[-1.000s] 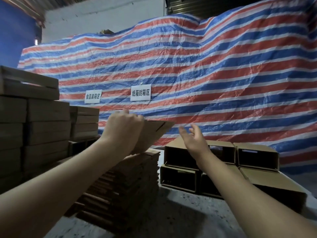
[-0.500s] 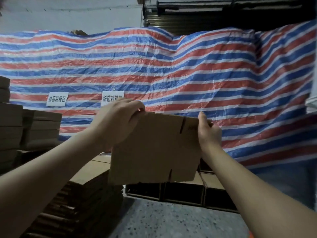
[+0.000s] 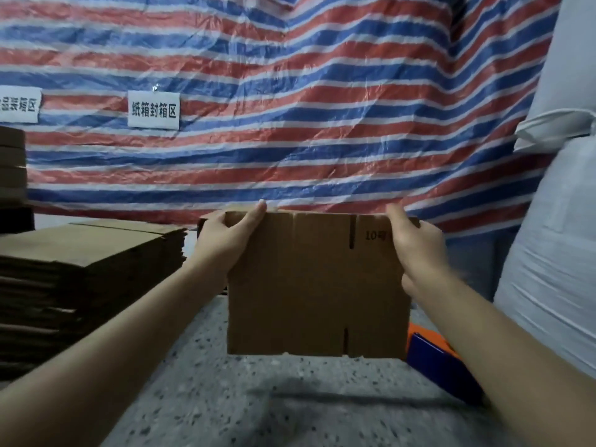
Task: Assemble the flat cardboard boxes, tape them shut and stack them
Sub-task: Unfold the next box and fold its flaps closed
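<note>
A red, white and blue striped tarpaulin (image 3: 322, 124) carries two white signs (image 3: 153, 109), above a speckled floor (image 3: 225, 398).

Flat brown cardboard box (image 3: 316, 285) held upright in the air above the speckled grey floor, still folded flat, flap slits at top and bottom edges, dark print near its upper right, pile of flat boxes (image 3: 87, 269) at the floor's left edge

A flattened box (image 3: 317, 285) of matt brown corrugated cardboard, its slotted edges rough-cut, above a speckled grey stone-like counter (image 3: 225, 398) with a dull finish. A stack of flat boxes (image 3: 87, 269) at the counter's left edge shares the same dry cardboard. Behind hangs a crinkled, glossy striped plastic tarpaulin (image 3: 322, 108) bearing matt white paper signs (image 3: 153, 109).
</note>
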A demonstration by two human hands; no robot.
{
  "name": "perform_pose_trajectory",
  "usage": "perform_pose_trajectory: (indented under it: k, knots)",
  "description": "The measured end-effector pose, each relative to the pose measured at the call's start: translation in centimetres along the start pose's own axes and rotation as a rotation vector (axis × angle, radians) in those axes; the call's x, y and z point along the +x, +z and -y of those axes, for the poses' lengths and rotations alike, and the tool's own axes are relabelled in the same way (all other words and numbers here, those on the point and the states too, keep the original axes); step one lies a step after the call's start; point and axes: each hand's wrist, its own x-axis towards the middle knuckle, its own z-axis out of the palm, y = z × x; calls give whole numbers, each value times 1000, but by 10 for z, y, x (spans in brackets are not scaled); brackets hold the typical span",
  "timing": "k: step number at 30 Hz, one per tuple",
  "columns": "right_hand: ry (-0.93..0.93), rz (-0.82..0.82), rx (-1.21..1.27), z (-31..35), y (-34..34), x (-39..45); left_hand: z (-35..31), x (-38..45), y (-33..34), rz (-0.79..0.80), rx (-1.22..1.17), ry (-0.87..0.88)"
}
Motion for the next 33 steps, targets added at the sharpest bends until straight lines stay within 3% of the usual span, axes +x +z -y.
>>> perform_pose_trajectory:
  k: [4, 12, 16, 24, 29, 33]
  knots:
    - [86, 30, -21, -44, -3, -15, 37, -6, 0, 6, -28, -87]
    - [52, 5, -74, -65, 7, -21, 61, 0, 13, -122, -108, -161]
    - [50, 19, -53, -61, 11, -8, 61, 17, 12, -59, -102, -199]
    - [49, 55, 29, -80, 13, 9, 58, 40, -2, 210, 53, -217]
    - [-11, 12, 3, -87, 19, 5, 52, 33, 6, 197, -26, -239]
    - [36, 95, 57, -84, 15, 8, 40, 23, 9, 213, -24, -263]
